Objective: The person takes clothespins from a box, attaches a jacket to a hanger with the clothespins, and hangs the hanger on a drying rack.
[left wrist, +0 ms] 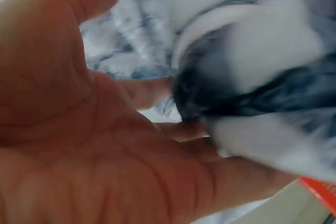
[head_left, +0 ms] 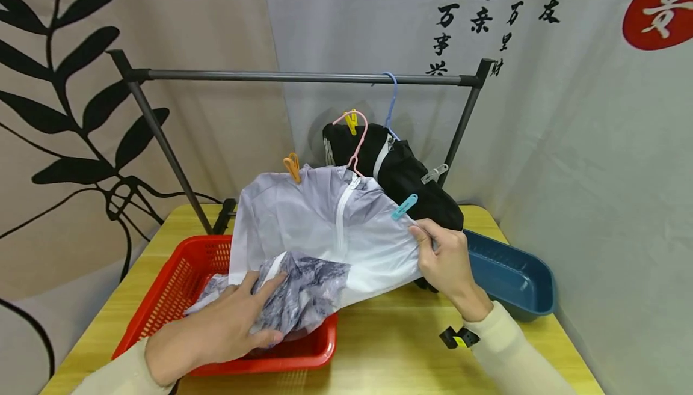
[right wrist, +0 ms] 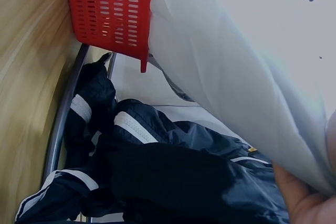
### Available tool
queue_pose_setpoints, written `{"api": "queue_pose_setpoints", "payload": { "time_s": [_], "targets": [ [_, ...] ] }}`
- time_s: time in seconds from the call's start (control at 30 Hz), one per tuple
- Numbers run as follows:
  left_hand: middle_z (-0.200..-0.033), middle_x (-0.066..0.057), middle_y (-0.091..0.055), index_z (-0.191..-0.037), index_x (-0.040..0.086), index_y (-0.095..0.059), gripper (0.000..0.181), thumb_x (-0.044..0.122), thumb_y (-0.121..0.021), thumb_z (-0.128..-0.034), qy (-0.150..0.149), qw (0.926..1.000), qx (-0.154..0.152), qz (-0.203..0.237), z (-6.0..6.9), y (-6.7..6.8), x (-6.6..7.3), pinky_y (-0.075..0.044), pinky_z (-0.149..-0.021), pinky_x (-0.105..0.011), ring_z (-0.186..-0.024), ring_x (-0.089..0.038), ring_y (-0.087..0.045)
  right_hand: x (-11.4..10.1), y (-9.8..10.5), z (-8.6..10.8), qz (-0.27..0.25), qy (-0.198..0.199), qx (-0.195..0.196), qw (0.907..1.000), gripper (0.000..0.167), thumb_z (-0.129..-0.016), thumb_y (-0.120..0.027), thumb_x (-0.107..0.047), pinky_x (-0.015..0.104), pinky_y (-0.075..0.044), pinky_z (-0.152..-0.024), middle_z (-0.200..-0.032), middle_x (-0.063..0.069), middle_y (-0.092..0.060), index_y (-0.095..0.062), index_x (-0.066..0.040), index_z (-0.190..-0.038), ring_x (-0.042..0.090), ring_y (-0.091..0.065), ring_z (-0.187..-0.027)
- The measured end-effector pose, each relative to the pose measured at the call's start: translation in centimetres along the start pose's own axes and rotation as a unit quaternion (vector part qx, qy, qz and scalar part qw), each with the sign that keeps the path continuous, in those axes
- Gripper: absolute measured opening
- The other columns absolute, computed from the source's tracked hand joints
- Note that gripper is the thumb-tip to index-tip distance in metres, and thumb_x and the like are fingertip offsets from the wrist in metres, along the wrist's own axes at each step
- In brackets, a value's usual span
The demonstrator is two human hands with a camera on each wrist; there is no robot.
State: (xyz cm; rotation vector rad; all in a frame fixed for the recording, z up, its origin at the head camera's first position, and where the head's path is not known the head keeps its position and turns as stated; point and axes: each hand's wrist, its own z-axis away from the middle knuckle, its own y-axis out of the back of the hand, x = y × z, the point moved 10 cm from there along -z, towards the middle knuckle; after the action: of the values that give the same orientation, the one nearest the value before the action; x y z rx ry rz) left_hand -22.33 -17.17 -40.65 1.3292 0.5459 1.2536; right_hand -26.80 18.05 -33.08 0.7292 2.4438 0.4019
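Observation:
A thin white and grey zip jacket point(head_left: 379, 244) is on a pink hanger point(head_left: 364, 142), with an orange clothespin point(head_left: 293, 168) and a teal clothespin point(head_left: 405, 207) at its shoulders. My right hand point(head_left: 448, 260) pinches the jacket's edge below the teal clothespin. Fingers spread, my left hand point(head_left: 227, 323) touches the marbled grey lower part of the jacket over the red basket point(head_left: 162, 299). The left wrist view shows the palm facing up beside blurred marbled cloth point(left wrist: 252, 77). White cloth point(right wrist: 226, 56) runs down to the thumb in the right wrist view.
Behind, a black jacket point(head_left: 422, 178) with white stripes hangs on a blue hanger point(head_left: 392, 100) from the grey rack's rail point(head_left: 260, 76). It carries yellow and clear clothespins. A dark blue basin point(head_left: 541, 308) stands at the right on the wooden table point(head_left: 390, 353).

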Motion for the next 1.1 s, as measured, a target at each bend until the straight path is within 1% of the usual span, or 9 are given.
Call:
{"api": "queue_pose_setpoints", "payload": {
  "time_s": [0.1,0.23,0.37,0.5,0.63,0.73,0.9,0.97,1.1],
  "targets": [
    [-0.181,-0.047,-0.025,-0.186,0.014,-0.027,0.116,0.053,-0.093,-0.0986,-0.003,0.9994,-0.032,0.016,-1.3,-0.7,-0.7,-0.044,-0.118,-0.09,-0.15,-0.081,-0.045,0.1,-0.2,0.2,-0.001,-0.003,-0.003,1.0,0.008,-0.104,-0.078,0.008,0.017,-0.038,-0.052,-0.072,0.007,-0.073,-0.082,0.001,-0.101,0.005,-0.056,-0.057],
    [-0.182,-0.049,-0.016,-0.187,0.011,-0.019,0.13,0.05,-0.1,-0.0919,-0.003,0.9983,-0.055,0.02,-2.7,-1.8,-1.2,-0.042,-0.115,-0.093,-0.149,-0.092,-0.031,0.1,-0.4,0.3,-0.005,-0.002,-0.008,1.0,0.008,-0.104,-0.078,0.008,0.018,-0.041,-0.052,-0.071,0.006,-0.072,-0.082,0.001,-0.101,0.006,-0.06,-0.059],
    [-0.181,-0.05,-0.02,-0.186,0.009,-0.017,0.14,0.052,-0.104,-0.0851,-0.001,0.9974,-0.072,0.001,-3.7,-3.0,-1.2,-0.052,-0.106,-0.091,-0.144,-0.095,-0.033,0.2,-0.7,0.5,-0.009,-0.008,-0.012,0.9999,0.008,-0.104,-0.078,0.008,0.017,-0.039,-0.052,-0.068,0.004,-0.068,-0.082,0.001,-0.102,0.005,-0.059,-0.059],
    [-0.18,-0.047,-0.027,-0.185,0.008,-0.017,0.143,0.052,-0.106,-0.0825,0.007,0.9958,-0.087,-0.03,-4.7,-4.5,-1.2,-0.057,-0.099,-0.088,-0.142,-0.094,-0.038,0.2,-0.8,0.7,-0.008,-0.006,-0.013,0.9999,0.009,-0.104,-0.078,0.008,0.017,-0.045,-0.055,-0.072,0.004,-0.072,-0.082,0.0,-0.101,0.005,-0.061,-0.062],
    [-0.18,-0.042,-0.03,-0.185,0.009,-0.018,0.146,0.051,-0.109,-0.0782,0.02,0.9938,-0.093,-0.058,-5.6,-5.7,-1.4,-0.058,-0.099,-0.087,-0.143,-0.092,-0.039,0.0,-1.0,0.8,-0.007,0.004,-0.012,0.9999,0.011,-0.103,-0.079,0.009,0.018,-0.051,-0.06,-0.078,0.006,-0.077,-0.081,-0.001,-0.1,0.007,-0.065,-0.065],
    [-0.178,-0.039,-0.033,-0.185,0.009,-0.017,0.153,0.054,-0.111,-0.0728,0.017,0.9911,-0.091,-0.096,-7.0,-7.3,-2.3,-0.055,-0.107,-0.086,-0.143,-0.086,-0.046,-0.1,-1.1,0.8,-0.01,0.006,-0.014,0.9998,0.012,-0.102,-0.079,0.01,0.018,-0.054,-0.062,-0.08,0.005,-0.079,-0.082,-0.002,-0.1,0.007,-0.068,-0.066],
    [-0.176,-0.035,-0.033,-0.184,0.01,-0.014,0.165,0.075,-0.106,-0.0643,-0.014,0.9735,-0.084,-0.212,-10.4,-11.7,-5.6,-0.051,-0.115,-0.082,-0.15,-0.059,-0.055,-0.4,-1.6,0.9,-0.013,0.013,-0.022,0.9996,0.013,-0.102,-0.079,0.01,0.018,-0.055,-0.063,-0.079,0.003,-0.079,-0.082,-0.003,-0.101,0.006,-0.067,-0.065],
    [-0.177,-0.034,-0.031,-0.185,0.013,-0.014,0.166,0.081,-0.103,-0.0624,-0.016,0.967,-0.079,-0.242,-11.5,-12.9,-6.9,-0.056,-0.112,-0.078,-0.147,-0.058,-0.056,-0.5,-1.8,1.0,-0.013,0.017,-0.024,0.9995,0.013,-0.102,-0.079,0.01,0.019,-0.053,-0.062,-0.077,0.003,-0.077,-0.082,-0.003,-0.101,0.005,-0.065,-0.065],
    [-0.177,-0.031,-0.034,-0.183,0.019,-0.023,0.154,0.082,-0.101,-0.0665,-0.019,0.9578,-0.062,-0.28,-12.6,-13.5,-8.1,-0.064,-0.105,-0.068,-0.14,-0.062,-0.06,-0.4,-2.0,1.1,-0.013,0.017,-0.025,0.9995,0.014,-0.101,-0.079,0.01,0.018,-0.052,-0.06,-0.076,0.003,-0.077,-0.082,-0.003,-0.101,0.004,-0.063,-0.064]
  ]
}}
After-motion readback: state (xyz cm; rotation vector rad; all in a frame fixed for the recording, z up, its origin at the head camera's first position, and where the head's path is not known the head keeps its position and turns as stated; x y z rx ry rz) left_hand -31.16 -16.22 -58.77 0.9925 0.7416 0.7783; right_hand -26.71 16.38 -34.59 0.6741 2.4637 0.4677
